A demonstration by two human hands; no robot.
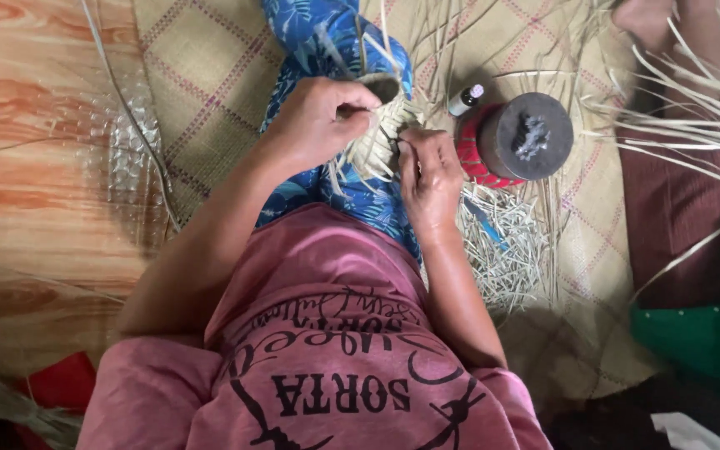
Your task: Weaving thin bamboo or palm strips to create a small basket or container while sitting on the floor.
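A small woven straw basket (379, 137) rests on my knee, over blue patterned trousers (327, 42). Loose pale strips stick out of its rim and sides. My left hand (320, 117) grips the basket's upper left side with the fingers curled over the rim. My right hand (428, 171) pinches a strip at the basket's right side. The basket's lower part is hidden between the two hands.
A round red woven container with a dark lid (517, 140) stands right of the basket, a small white-capped bottle (465, 99) beside it. Cut straw bits (506, 242) litter the woven mat (202, 75). Another person in green (710, 329) sits at right with long strips (693, 108).
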